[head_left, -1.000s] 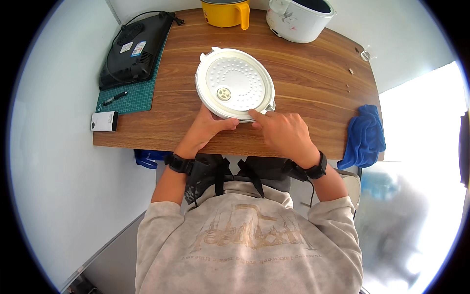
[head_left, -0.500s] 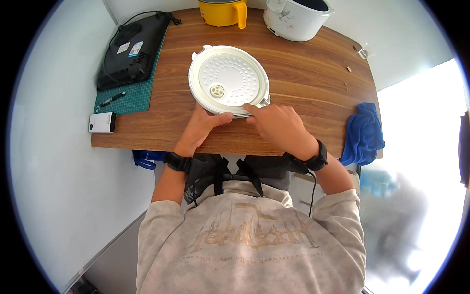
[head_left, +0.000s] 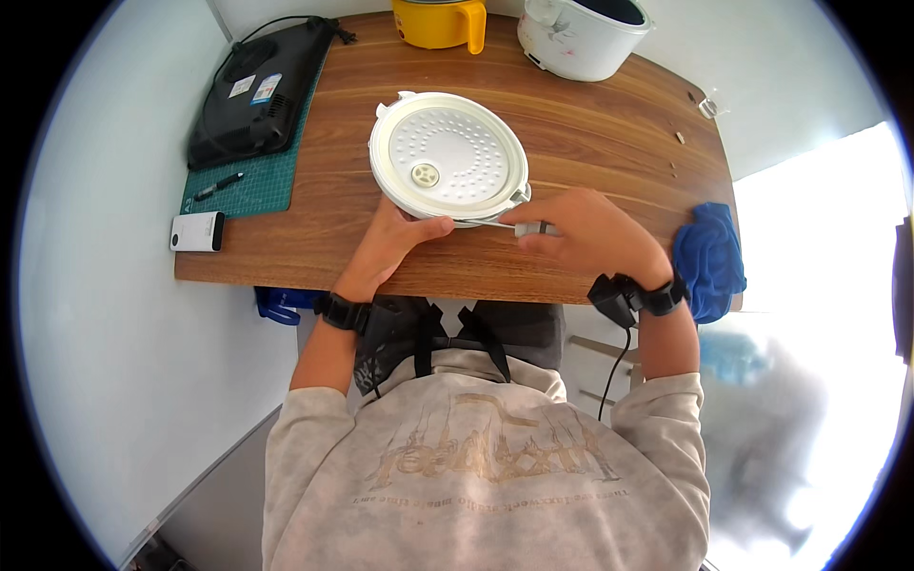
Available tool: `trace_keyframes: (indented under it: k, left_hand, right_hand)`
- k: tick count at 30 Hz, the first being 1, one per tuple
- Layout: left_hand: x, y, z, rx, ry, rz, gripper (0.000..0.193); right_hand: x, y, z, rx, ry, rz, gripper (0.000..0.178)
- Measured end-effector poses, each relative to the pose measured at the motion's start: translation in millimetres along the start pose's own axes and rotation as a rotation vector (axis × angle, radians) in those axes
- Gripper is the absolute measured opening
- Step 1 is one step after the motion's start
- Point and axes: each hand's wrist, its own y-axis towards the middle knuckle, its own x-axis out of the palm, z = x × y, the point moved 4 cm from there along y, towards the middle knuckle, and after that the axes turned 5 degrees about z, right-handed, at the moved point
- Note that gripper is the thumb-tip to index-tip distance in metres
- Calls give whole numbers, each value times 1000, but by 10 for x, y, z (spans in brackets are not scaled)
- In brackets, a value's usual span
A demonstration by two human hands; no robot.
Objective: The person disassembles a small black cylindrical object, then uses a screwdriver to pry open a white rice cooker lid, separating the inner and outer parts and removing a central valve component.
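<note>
A round white rice cooker lid (head_left: 466, 152), its dimpled inner side up, is tilted above the near part of the table. My left hand (head_left: 392, 238) grips its near left edge, thumb on the rim and the other fingers hidden beneath. From the right, my right hand (head_left: 598, 231) is closed around the pale handle of a screwdriver (head_left: 533, 229). The thin metal shaft points left along the lid's near rim, and its tip meets the edge close to my left thumb. A round vent piece sits on the lid's near left part.
At the back stand a yellow pot (head_left: 433, 27) and a white rice cooker body (head_left: 576, 46). A black appliance (head_left: 252, 100) with its cord, a pen (head_left: 219, 187) and a white power bank (head_left: 197, 231) lie left. A blue cloth (head_left: 709, 262) hangs over the right edge.
My right hand has drawn back to the right from the lid's rim, bringing the screwdriver's handle and shaft into sight. My left hand and the lid have hardly moved.
</note>
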Motion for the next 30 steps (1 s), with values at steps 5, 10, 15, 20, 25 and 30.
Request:
trace_keyframes:
  k: [5,10,15,20,25,30]
  left_hand:
    - [43,-53,58,-150,-149,25,96]
    - [-1,-57,41,-118,-113,22,86]
    - [-34,-62,91,-85,-52,15,83]
    - [-183,-93,78,-166,-148,62,79]
    - [-229,-25,282,-249,-421,-34,74]
    - [-131,71,310,-254,-379,135,74]
  right_hand:
    - [-103,95,-9,1,94,-48,33]
    - [6,101,75,7,190,-28,30]
    - [110,38,61,26,185,34,29]
    - [243,5,110,11,170,63,30]
    - [260,2,164,15,291,17,30]
    - [259,-5,107,-5,206,36,29]
